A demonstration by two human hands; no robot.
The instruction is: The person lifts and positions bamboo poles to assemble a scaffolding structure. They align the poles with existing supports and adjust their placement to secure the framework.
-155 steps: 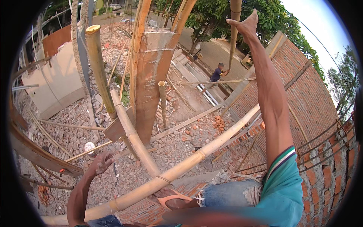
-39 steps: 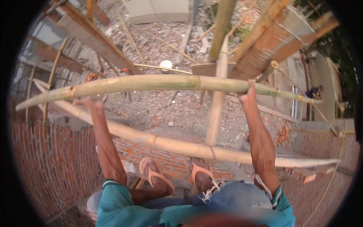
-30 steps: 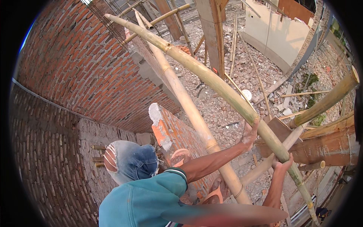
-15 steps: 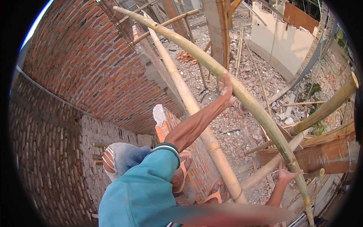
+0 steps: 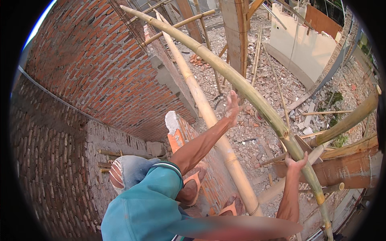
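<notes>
A long curved bamboo pole [image 5: 257,100] runs from the upper left down to the lower right. My right hand [image 5: 296,162] is clamped around it near a joint. My left hand [image 5: 232,107] reaches out from a teal sleeve with its fingers spread, just beside the same pole and holding nothing. A second, paler bamboo pole [image 5: 209,116] runs below my left arm, alongside a narrow brick wall top [image 5: 181,128]. My feet in orange sandals [image 5: 194,185] rest on that wall.
A tall red brick wall [image 5: 92,68] fills the left. Rubble-covered ground [image 5: 249,136] lies far below. A timber-clad column [image 5: 236,28], cross bamboo poles [image 5: 350,120] and a pale panel [image 5: 301,48] stand to the right.
My view swung from facing the poles head-on to looking down along the brick wall. My left hand came off the curved pole and now hovers open; my right hand keeps its grip.
</notes>
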